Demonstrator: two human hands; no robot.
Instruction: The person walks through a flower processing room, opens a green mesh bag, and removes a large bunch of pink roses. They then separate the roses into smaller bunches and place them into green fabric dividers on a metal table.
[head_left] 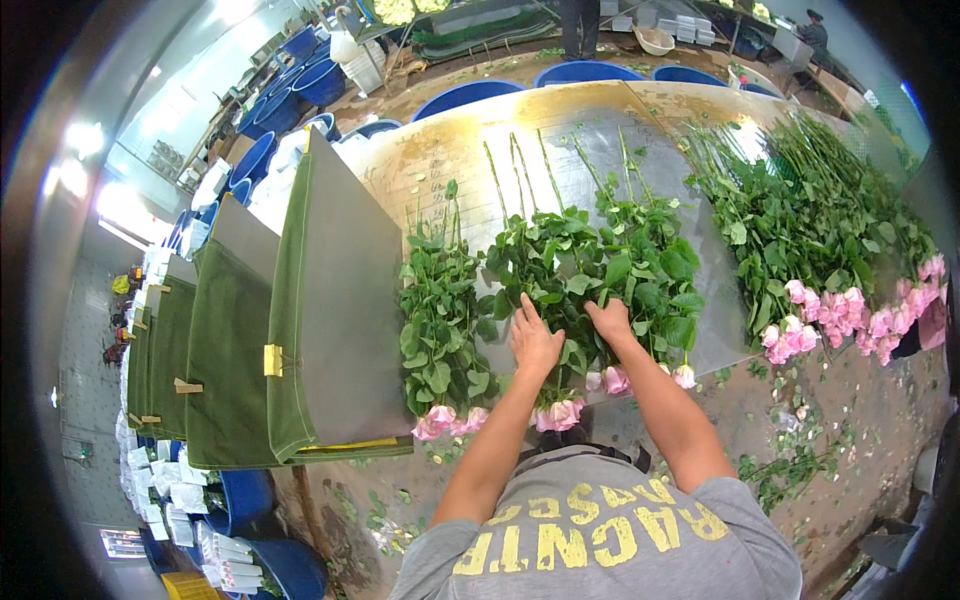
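Observation:
Three groups of pink roses lie in front of me on the metal table, blooms toward me and stems pointing away. My left hand (536, 340) rests on the leaves at the left side of the middle roses (560, 414), its fingers stretched out and its thumb apart. On the other side of that group, my right hand (610, 320) touches the leaves with its fingers apart, their tips partly hidden in the foliage. To the left lies another group of roses (438, 340), close to an upright board. Leafy rose stems (655, 255) lie just beyond my right hand.
Upright boards covered in green cloth (290, 300) stand at the left, some with clips. A large pile of pink roses (830, 230) covers the table's right end. Blue tubs (468, 97) line the far edge. Fallen leaves litter the floor (760, 420). Another person (580, 28) stands beyond.

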